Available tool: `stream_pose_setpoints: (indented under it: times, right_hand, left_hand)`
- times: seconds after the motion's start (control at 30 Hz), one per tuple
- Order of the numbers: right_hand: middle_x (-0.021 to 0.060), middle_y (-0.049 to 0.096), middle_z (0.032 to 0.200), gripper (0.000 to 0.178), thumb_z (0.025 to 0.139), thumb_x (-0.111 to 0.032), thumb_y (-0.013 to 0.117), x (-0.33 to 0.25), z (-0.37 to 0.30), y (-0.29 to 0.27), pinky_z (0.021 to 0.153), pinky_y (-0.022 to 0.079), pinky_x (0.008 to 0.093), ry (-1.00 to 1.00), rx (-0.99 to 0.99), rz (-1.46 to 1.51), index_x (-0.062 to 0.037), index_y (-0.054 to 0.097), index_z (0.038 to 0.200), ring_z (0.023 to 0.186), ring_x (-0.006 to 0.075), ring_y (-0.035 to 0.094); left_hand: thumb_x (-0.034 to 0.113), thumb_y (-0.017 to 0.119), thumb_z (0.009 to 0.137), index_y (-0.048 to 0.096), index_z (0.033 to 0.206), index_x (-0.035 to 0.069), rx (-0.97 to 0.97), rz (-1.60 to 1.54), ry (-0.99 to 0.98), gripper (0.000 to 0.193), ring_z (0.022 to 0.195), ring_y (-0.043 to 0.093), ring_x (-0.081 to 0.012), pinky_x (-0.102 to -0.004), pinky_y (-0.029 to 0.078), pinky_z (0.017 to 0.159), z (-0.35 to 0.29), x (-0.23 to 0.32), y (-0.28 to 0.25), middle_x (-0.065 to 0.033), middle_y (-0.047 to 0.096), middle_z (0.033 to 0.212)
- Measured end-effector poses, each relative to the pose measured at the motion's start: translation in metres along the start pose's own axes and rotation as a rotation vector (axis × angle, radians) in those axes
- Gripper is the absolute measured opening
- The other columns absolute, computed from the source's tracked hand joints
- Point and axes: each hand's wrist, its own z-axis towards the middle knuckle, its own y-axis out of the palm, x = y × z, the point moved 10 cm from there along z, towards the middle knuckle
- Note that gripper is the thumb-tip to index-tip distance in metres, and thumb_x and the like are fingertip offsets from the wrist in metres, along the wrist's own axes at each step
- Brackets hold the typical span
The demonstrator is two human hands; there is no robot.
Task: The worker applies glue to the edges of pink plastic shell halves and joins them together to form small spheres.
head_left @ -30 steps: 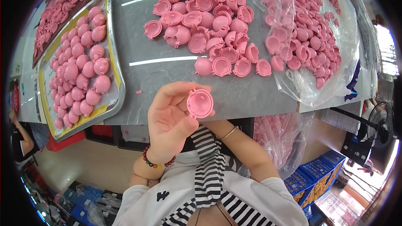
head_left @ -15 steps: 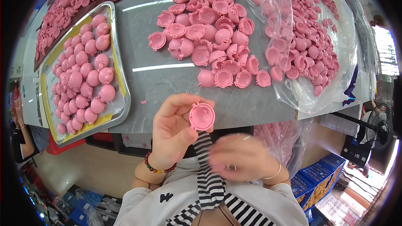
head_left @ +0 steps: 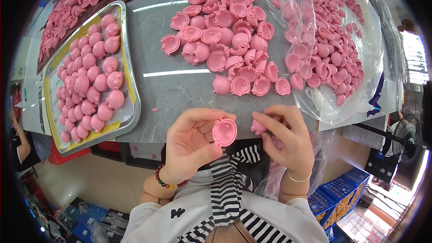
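Pink plastic pig half-shell: round, hollow, rimmed, held above the desk edge, left hand fingers clamped on it. Right hand fingers closed around a smaller pink piece.

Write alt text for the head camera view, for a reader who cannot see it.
A person's left hand holds a pink pig-shaped half shell while the right hand pinches another small pink piece. On the grey table beyond lie a heap of pink shells, a metal tray of assembled pigs and an open plastic bag of parts.
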Motion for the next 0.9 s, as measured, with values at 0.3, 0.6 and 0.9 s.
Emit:
stream_pose_setpoints:
  times: [0.3,0.6,0.9]
  right_hand:
    - [0.0077,0.059,0.082,0.039,0.054,-0.008,0.075,-0.018,-0.004,-0.009,0.06,0.046,0.0269,-0.131,0.223,0.403,-0.0023,0.062,0.09,0.071,0.0198,0.057]
    - [0.0068,0.06,0.083,0.041,0.053,-0.01,0.076,-0.017,-0.006,0.001,0.058,0.045,0.026,-0.172,0.197,0.43,-0.004,0.063,0.092,0.07,0.0187,0.057]
    - [0.0052,0.058,0.071,0.034,0.056,-0.003,0.076,-0.024,-0.017,0.001,0.052,0.045,0.0266,-0.191,0.259,0.528,-0.0024,0.059,0.085,0.059,0.0192,0.056]
  left_hand:
    - [-0.007,0.065,0.068,0.051,0.105,-0.005,-0.08,0.382,0.043,0.04,0.093,0.055,-0.018,-0.0273,0.047,0.078,-0.002,0.0,0.019,-0.0168,0.049,0.109]
    - [0.002,0.07,0.065,0.06,0.096,0.0,-0.097,0.734,0.159,0.033,0.08,0.059,-0.0161,-0.0258,0.048,0.069,0.0,0.008,0.024,-0.0156,0.055,0.104]
    - [0.009,0.074,0.061,0.059,0.104,-0.001,-0.105,0.601,0.164,0.046,0.078,0.058,-0.0147,-0.025,0.046,0.069,0.002,0.011,0.031,-0.0126,0.056,0.101]
